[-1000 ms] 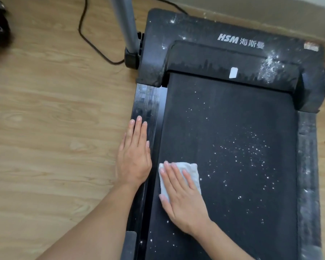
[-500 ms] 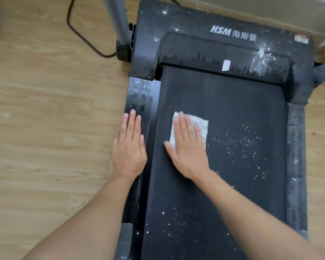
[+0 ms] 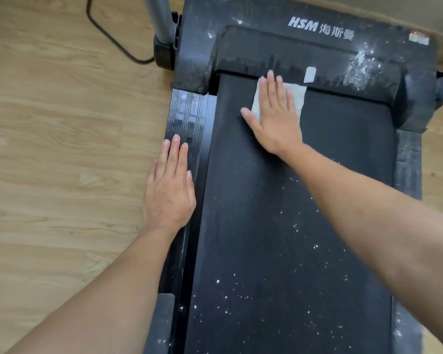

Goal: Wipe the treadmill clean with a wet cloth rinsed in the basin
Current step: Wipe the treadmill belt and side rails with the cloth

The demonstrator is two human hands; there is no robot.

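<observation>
Right hand (image 3: 275,116): flat, palm down, fingers spread and extended, pressing a cloth (image 3: 298,99) onto the belt (image 3: 292,226) without gripping it. The cloth is a pale, soft, roughly rectangular piece, slightly rumpled; it lies at the far end of the belt, its upper edge touching the lip of the motor cover (image 3: 304,54), and shows on either side of the fingers.

Left hand (image 3: 169,190): likewise open and flat, fingers together, holding nothing; it rests on the left side rail (image 3: 187,116), a glossy black strip with fine lengthwise ribs, with its outer edge over the floor (image 3: 62,149).

The belt is matt black with a fine grain, speckled with white flecks that thicken toward the near end. The motor cover is a dark, textured plastic shell with rounded corners, bearing the white letters "HSM" and a dusting of white powder (image 3: 359,70) at its right. A small white tag (image 3: 310,74) sits on its inner face, just beside the cloth. The right side rail (image 3: 408,164) looks dull and dusty.

A grey tubular upright (image 3: 160,19) rises from the left of the treadmill (image 3: 195,47). A black cable (image 3: 108,29) curves over the floor, which is pale wood-grain laminate.
</observation>
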